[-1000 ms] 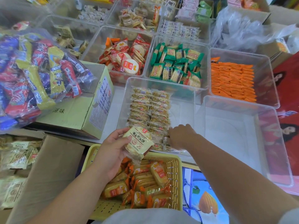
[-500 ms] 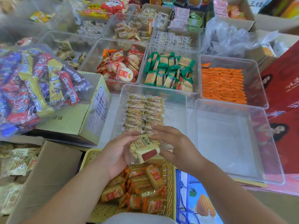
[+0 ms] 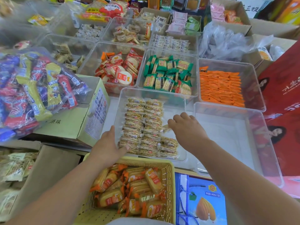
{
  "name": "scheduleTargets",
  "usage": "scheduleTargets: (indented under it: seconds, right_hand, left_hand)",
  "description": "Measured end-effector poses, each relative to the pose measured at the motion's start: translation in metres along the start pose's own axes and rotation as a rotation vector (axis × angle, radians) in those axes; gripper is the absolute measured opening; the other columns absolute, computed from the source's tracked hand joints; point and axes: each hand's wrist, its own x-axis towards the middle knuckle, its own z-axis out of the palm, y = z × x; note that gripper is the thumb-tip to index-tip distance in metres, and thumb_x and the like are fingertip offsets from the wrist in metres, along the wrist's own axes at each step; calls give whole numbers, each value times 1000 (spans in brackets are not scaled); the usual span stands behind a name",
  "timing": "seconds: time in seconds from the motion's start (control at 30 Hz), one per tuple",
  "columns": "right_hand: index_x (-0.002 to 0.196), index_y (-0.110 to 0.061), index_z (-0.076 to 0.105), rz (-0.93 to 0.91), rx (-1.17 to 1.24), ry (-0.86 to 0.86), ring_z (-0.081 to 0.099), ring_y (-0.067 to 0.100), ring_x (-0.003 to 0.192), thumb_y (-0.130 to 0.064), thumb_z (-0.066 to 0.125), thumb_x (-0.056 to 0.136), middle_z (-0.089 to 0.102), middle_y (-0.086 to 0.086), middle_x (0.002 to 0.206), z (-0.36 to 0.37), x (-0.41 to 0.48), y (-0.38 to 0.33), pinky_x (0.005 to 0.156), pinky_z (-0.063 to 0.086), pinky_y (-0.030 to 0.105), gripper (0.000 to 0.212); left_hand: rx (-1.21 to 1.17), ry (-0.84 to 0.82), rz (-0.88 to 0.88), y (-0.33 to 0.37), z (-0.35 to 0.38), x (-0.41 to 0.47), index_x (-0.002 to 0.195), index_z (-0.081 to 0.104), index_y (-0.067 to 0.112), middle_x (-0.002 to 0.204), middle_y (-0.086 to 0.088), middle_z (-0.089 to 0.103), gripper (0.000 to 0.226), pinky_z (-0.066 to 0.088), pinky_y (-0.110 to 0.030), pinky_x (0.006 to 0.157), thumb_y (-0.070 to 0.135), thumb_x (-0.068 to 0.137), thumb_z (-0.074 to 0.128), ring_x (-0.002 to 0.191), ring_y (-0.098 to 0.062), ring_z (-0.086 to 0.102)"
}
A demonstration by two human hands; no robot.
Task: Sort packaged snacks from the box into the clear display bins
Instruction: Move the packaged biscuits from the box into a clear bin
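Inside a clear rigid bin (image 3: 152, 91), left hand (image 3: 108, 143) presses crinkly packet rows (image 3: 142, 117), fingers straight; right hand (image 3: 188, 129) pinches one packet (image 3: 165, 127).

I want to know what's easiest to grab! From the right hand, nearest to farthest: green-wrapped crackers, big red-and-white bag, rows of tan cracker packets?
1. Rows of tan cracker packets, in the clear plastic bin under the right hand.
2. Green-wrapped crackers, bin behind.
3. Big red-and-white bag, far back, left.
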Motion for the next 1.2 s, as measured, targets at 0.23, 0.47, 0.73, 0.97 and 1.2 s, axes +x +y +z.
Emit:
scheduleTargets:
  seconds: [0.23,0.47,0.73,0.97,1.2]
  right_hand:
    - [123,-20,57,42,-125,-213,52,27,109,-10,50,93,64,3,112,23,29,-10,91,39,38,33]
    - [88,-15,54,128,-12,-431,45,18,62,0,50,86,52,0,73,39,38,-15,59,40,34,16]
    - [66,-18,46,271,87,-524,48,15,58,2,51,83,52,-1,70,57,54,-31,54,43,31,27]
    - [108,-9,65,412,411,-647,56,22,70,2,46,89,58,7,85,74,70,-29,64,47,34,29]
    - [160,-10,15,656,934,-370,41,36,140,-81,41,86,34,15,160,72,82,-20,105,39,45,105]
  left_hand:
    - [164,28,30,-2,4,-2,165,0,11,170,-7,10,104,47,-40,108,67,94,53,143,-29,44]
    - [207,69,52,-5,6,0,165,2,12,169,-6,13,102,52,-40,100,69,94,49,139,-27,48]
    - [203,110,77,-9,9,1,164,4,12,168,-7,16,101,51,-40,99,71,94,47,139,-27,49]
    - [159,99,90,-13,10,4,164,5,13,167,-7,18,105,49,-41,104,72,91,51,141,-27,47]
    - [-121,23,26,-20,0,28,164,4,23,159,-6,38,119,44,-43,109,68,78,74,140,-27,46]
